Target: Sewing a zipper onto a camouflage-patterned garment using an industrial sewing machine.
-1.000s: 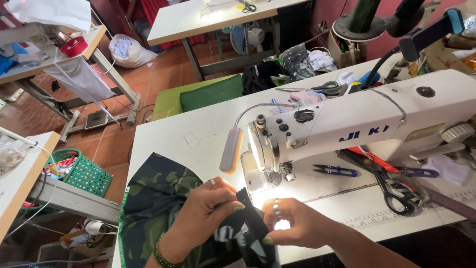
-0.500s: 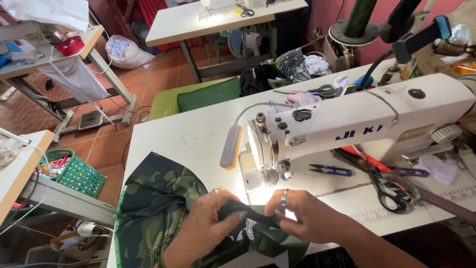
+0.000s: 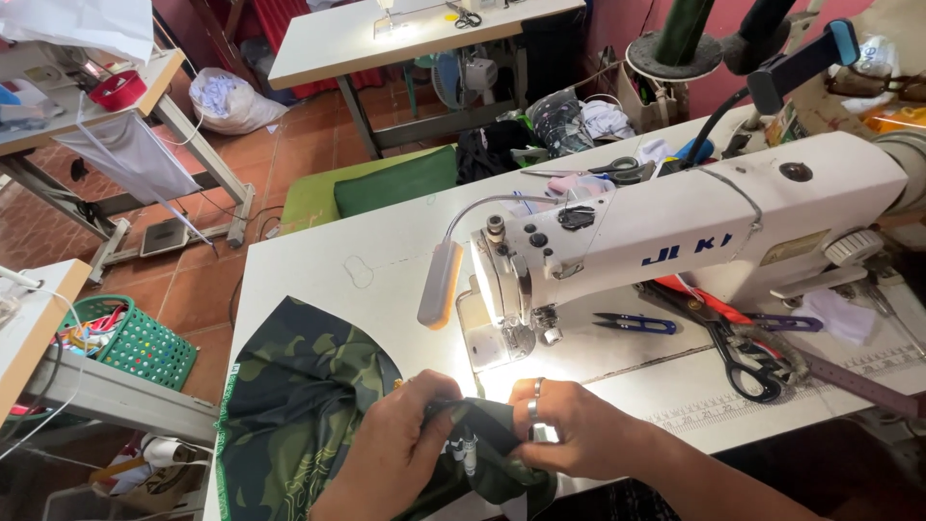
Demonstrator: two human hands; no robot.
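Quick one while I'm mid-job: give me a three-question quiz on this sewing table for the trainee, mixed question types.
1. True or false: both hands grip the camouflage fabric.
2. Multiple choice: what lies on the table just right of the needle area, under the arm of the sewing machine?
A. a blue thread snip
B. a red bowl
C. a green basket
3. Fill in: the large black scissors lie to the ______ of the thread snip, as the camera sees it.

Key:
1. True: the left hand and right hand both pinch the fabric in front of the machine.
2. A
3. right
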